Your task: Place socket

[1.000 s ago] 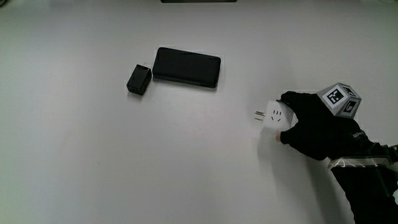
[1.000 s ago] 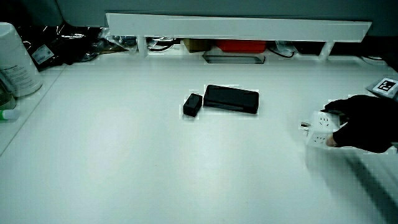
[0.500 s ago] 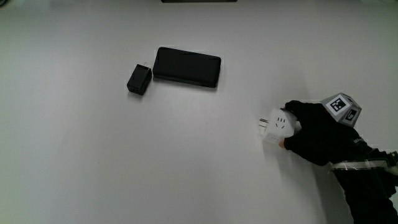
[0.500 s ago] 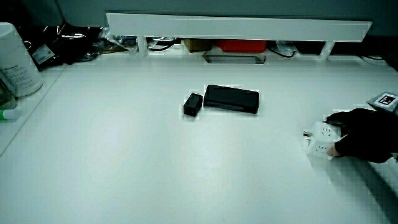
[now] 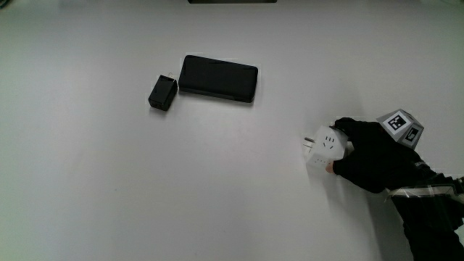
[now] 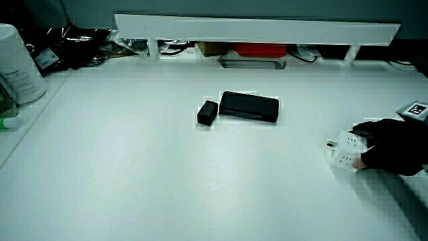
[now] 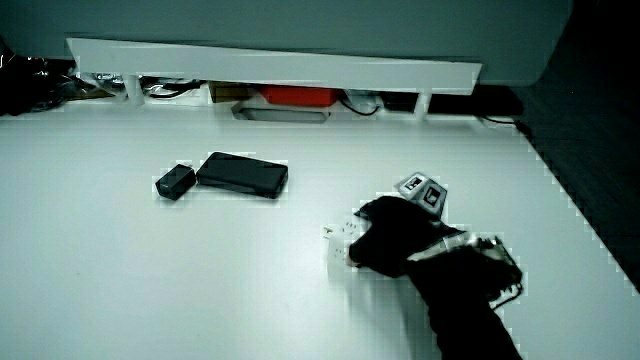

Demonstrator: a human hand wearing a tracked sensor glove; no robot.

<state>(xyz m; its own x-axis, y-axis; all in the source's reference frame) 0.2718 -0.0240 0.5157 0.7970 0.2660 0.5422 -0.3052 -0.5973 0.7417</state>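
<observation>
A white cube socket (image 5: 323, 146) with metal prongs rests on the white table (image 5: 217, 188), nearer to the person than the black phone. It shows in both side views (image 6: 346, 151) (image 7: 342, 240). The gloved hand (image 5: 371, 154) lies beside the socket, its fingers curled around the socket's body. The patterned cube (image 5: 402, 126) sits on the back of the hand. In a side view the hand (image 6: 391, 145) covers part of the socket, and the hand (image 7: 398, 238) hides most of it there.
A black phone (image 5: 217, 78) lies flat near the middle of the table, with a small black charger block (image 5: 162, 92) beside it. A low white partition (image 6: 254, 30) runs along the table's edge. A white bottle (image 6: 15, 63) stands at a table corner.
The hand with the socket moved a little nearer to the person and lower onto the table, then stayed still over the last half second. Phone and charger have not moved.
</observation>
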